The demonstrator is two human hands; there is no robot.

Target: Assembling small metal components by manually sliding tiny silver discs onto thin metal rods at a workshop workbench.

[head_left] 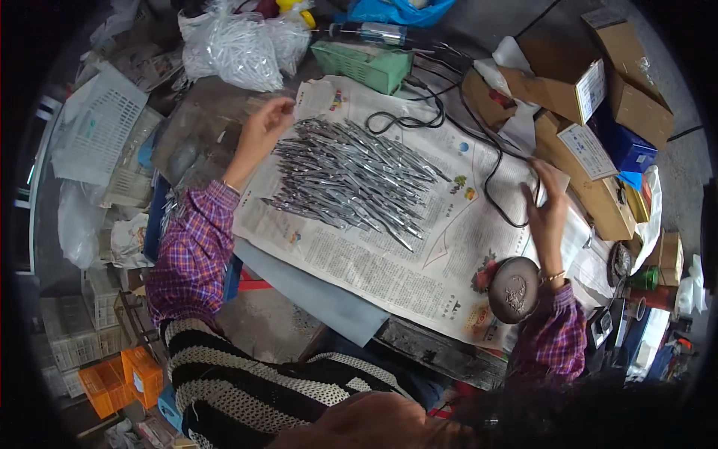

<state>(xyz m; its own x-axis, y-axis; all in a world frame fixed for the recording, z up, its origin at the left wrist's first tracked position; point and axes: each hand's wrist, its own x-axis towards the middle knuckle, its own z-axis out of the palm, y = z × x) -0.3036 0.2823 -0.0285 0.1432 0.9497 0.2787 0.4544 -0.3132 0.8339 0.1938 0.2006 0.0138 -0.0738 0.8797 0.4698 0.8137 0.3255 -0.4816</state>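
Closest in, the person's striped black-and-white garment is filling the lower edge, and two purple plaid sleeves are reaching forward over the work surface. A sheet of newspaper is covering most of that surface, its near edge overlapping a grey-blue sheet. Near the right wrist, a dark round dish is sitting on the newspaper's near right part and holding small silvery bits. Farther in, the right hand is opening its thumb and fingers wide beside a looping black cable; whether it is touching the paper, I cannot tell. A broad pile of thin silvery metal pieces is lying across the middle of the newspaper, mostly slanting the same way. By the pile's far left corner, the left hand is curling its fingers loosely, showing nothing in its grasp. Beyond the pile, a green box-shaped device is standing at the newspaper's far edge, bulging clear plastic bags are resting to its left, and cardboard boxes are crowding the far right.
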